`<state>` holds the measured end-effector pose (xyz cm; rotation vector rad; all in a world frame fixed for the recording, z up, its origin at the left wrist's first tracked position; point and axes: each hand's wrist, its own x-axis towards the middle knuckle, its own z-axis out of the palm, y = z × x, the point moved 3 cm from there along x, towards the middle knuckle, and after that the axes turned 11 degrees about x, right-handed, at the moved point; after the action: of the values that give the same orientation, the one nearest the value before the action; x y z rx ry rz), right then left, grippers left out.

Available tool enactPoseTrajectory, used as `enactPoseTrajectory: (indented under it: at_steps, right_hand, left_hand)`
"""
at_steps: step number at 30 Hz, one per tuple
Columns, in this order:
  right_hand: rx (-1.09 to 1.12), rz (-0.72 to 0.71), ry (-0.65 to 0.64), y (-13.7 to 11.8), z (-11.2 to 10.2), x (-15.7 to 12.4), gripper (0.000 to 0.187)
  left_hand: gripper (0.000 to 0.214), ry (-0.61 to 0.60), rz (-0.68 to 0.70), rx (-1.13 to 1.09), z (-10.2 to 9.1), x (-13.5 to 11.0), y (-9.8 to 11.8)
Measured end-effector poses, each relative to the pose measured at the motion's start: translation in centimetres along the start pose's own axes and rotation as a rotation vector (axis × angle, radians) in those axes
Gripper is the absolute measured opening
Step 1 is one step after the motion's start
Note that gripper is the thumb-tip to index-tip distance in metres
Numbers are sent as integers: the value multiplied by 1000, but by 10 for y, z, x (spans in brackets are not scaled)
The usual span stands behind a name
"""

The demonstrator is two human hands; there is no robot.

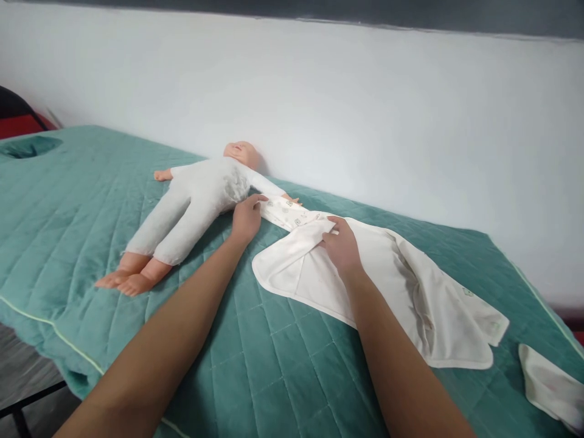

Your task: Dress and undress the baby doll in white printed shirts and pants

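Observation:
A baby doll in a white suit lies on its back on a teal quilted bed, head toward the wall. Beside it to the right a cream baby garment is spread out. My left hand pinches the printed upper end of the garment next to the doll's arm. My right hand grips a fold of the garment near its middle, fingers closed on the cloth.
A white wall runs right behind the bed. Another small white cloth lies at the bed's right end. The bed's front edge drops off at lower left, with a metal frame below. A face hole is at the far left.

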<state>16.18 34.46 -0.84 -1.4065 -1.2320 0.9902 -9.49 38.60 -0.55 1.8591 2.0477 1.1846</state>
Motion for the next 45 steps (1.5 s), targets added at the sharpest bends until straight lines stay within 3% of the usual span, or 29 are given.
enactPoseTrajectory:
  at_steps: [5, 7, 12, 15, 23, 30, 36, 41, 45]
  right_hand:
    - [-235, -62, 137, -12, -17, -1, 43]
    - [-289, -136, 153, -15, -19, -2, 38]
    - [-351, -397, 0, -16, -10, -4, 45]
    - [-465, -459, -93, -11, -5, -3, 56]
    - [-563, -437, -106, -12, -6, -3, 53]
    - [-559, -296, -46, -16, -13, -2, 21]
    - [-523, -216, 12, -15, -18, 0, 18]
    - [-517, -190, 63, -15, -22, -1, 20]
    - [-423, -310, 73, -18, -26, 0, 22]
  left_hand:
    - [35, 85, 113, 181, -10, -13, 16]
    - [30, 51, 145, 244, -15, -26, 29]
    - [30, -386, 176, 345, -10, -58, 63]
    - [34, -498, 196, 311, -9, -67, 75]
    - [32, -742, 335, -277, -12, -86, 102]
    - [28, -924, 354, -345, -16, -90, 106]
    - [28, -1164, 318, -460, -17, -99, 109]
    - [25, -1206, 307, -512, -17, -99, 108]
    - [26, -1231, 293, -562, -18, -98, 105]
